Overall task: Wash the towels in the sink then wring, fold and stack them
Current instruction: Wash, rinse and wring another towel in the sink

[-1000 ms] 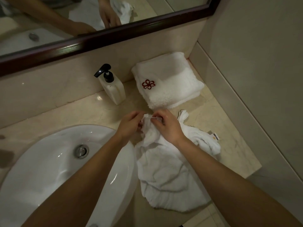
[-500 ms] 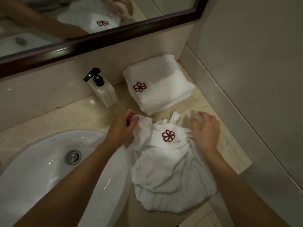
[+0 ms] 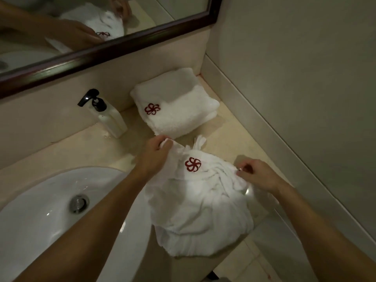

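We see a crumpled white towel (image 3: 201, 208) lying on a pale marble worktop (image 3: 230, 139), just right of a white oval sink (image 3: 40, 210). Its long axis runs from far to near, and its near end droops over the worktop's front edge. A dark red flower emblem (image 3: 192, 164) faces up near the far end, with one small corner of cloth sticking up just beyond it. The fabric is soft terry, bunched into deep folds that fan out from the right side.

Our left hand (image 3: 154, 154) pinches the towel's far left corner, fingers curled round the cloth. Our right hand (image 3: 257, 175) pinches the towel's right edge between thumb and fingertips, the other fingers loosely curled.

Beyond it, tucked into the far corner where the walls meet, a second towel (image 3: 175, 110) lies neatly folded into a thick square, its red emblem at the near left. The two towels lie close, a narrow strip of bare marble between them. Left of the folded one stands a white pump bottle (image 3: 110, 119) with a black head, against the back wall. A dark-framed mirror (image 3: 114, 51) hangs above. Some bare worktop shows right of the crumpled towel, up to the side wall.
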The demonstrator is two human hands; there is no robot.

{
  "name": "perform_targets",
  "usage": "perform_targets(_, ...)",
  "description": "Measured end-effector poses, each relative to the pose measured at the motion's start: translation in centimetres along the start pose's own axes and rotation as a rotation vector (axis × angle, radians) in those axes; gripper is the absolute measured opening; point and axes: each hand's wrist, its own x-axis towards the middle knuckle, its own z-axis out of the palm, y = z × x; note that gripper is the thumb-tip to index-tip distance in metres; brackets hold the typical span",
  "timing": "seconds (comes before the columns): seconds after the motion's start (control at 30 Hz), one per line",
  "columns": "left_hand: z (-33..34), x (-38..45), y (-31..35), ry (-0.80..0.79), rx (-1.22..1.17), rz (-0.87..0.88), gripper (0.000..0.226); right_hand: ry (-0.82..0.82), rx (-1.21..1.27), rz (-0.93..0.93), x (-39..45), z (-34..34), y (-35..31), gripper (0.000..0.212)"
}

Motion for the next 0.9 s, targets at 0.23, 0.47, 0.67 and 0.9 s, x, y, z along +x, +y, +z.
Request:
perform_targets(0.23,1.8,0.4,0.3,-0.030,0.158,0.063,0.025,0.196,0.470,-0.081,-0.6,-1.1,-5.2,0.008)
perform_targets(0.47,1.7,0.4,0.9,-0.001,0.134,0.004,0.037,-0.193,0.820,-0.131,3.6,0.8,-11.9,0.021)
perform_targets(0.67,1.6,-0.1,0.5,-0.011,0.126,-0.044,0.035,0.106,0.658,0.235,9.3,3.6,-10.8,0.027)
perform_targets(0.9,1.1,0.2,-0.1,-0.028,0.086,-0.098,0.034,0.032,0.431,0.212,10.2,5.2,-11.3,0.017)
